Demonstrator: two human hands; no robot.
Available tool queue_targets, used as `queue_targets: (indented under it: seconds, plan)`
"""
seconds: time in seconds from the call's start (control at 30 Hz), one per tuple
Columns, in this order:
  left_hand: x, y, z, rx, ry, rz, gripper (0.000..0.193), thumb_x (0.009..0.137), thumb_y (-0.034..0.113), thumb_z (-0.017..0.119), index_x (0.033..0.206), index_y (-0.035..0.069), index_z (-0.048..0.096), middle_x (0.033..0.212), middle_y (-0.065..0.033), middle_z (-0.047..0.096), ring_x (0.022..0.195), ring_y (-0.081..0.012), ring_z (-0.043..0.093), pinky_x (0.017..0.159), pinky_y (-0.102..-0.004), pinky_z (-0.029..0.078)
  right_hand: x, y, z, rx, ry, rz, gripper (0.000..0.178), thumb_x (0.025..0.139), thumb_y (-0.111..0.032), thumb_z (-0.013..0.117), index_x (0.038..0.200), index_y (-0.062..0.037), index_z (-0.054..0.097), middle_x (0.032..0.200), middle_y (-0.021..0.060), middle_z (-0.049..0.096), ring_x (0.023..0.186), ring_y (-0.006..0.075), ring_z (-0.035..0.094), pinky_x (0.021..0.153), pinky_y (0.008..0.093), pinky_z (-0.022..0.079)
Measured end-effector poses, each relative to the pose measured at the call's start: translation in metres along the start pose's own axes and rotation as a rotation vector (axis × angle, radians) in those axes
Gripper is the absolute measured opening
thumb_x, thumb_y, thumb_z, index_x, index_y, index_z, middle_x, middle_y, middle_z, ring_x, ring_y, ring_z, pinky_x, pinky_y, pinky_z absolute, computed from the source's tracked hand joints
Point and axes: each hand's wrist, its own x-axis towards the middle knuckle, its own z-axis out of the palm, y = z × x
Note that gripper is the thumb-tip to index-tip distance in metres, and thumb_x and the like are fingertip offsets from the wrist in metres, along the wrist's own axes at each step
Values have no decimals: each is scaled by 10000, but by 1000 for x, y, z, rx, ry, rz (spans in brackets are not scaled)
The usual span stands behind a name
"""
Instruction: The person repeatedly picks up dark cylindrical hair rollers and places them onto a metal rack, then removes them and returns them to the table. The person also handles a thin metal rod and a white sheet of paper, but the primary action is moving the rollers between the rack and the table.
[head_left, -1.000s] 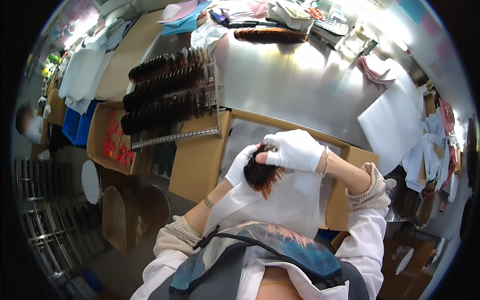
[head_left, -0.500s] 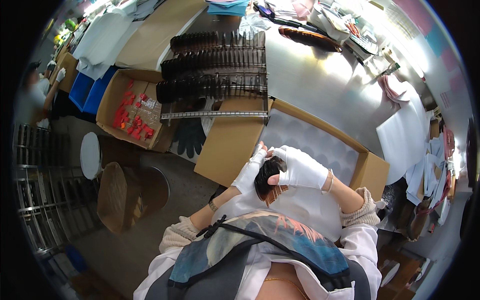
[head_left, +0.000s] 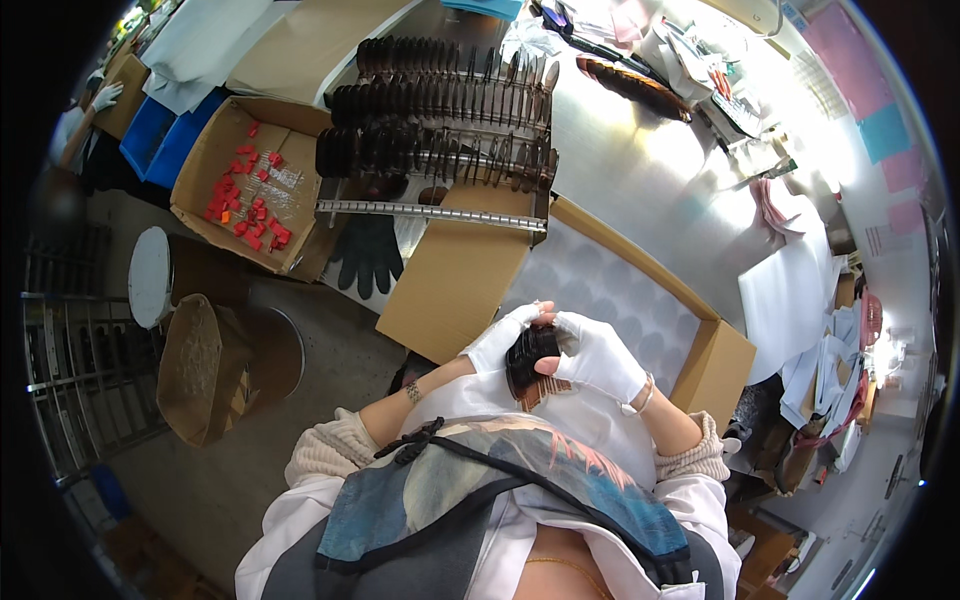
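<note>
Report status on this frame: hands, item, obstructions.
Left hand and right hand, both white-gloved, clasp a dark comb-like piece. Held above open cardboard box. Nothing blocking the hands.

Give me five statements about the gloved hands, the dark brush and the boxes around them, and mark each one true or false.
1. Both hands wear white gloves. True: the left hand and the right hand are both gloved in white.
2. The dark brush lies alone on the metal table. False: both hands grip it, above the open cardboard box.
3. The small red pieces sit in a cardboard box at the person's left. True.
4. The wire rack stands bare. False: rows of dark brushes fill it.
5. The black glove is worn on the left hand. False: it lies flat below the rack, apart from both hands.
</note>
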Motion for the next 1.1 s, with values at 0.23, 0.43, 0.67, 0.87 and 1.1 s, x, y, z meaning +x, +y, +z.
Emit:
queue_targets:
  seconds: [0.23, 0.43, 0.67, 0.87, 1.1]
  plan:
    - [-3, 13, -7, 13, -237, 76, 320, 1007, 275, 479, 1216, 64, 600, 1135, -99, 672, 985, -206, 660, 898, -343, 522, -3, 5, -20, 372, 230, -197, 740, 784, -442, 805, 1307, 8, 536, 1104, 64, 651, 974, 115, 600, 819, 252, 511]
    - [-24, 11, 5, 152, -240, -69, 333, 954, 337, 584, 1183, 99, 628, 1016, -35, 665, 885, -127, 625, 781, -277, 520, 0, -6, -28, 539, 272, -187, 756, 753, -452, 820, 1308, -21, 540, 1093, 15, 599, 933, 97, 581, 816, 244, 510]
    - [-30, 4, 17, 276, -212, -78, 372, 968, 334, 587, 1258, 102, 616, 1074, -19, 653, 902, -110, 610, 797, -257, 503, 0, 0, -25, 546, 284, -199, 750, 756, -401, 831, 1330, -36, 515, 1094, 21, 585, 893, 84, 575, 708, 224, 511]
    - [-7, 3, 1, 818, -300, 128, 296, 961, 249, 577, 1161, 50, 667, 1093, -17, 627, 1087, -120, 510, 1004, -260, 357, 0, -16, -10, 356, 301, -73, 532, 829, -136, 739, 1302, -44, 513, 1044, 59, 571, 694, 98, 588, 537, 255, 500]
    - [-16, 5, 0, 801, -316, 135, 255, 965, 221, 539, 1082, 41, 677, 1075, -19, 629, 1036, -111, 533, 959, -248, 390, 0, -25, -12, 700, 137, 35, 475, 848, -138, 696, 1270, -35, 504, 979, 75, 585, 627, 128, 597, 522, 271, 499]
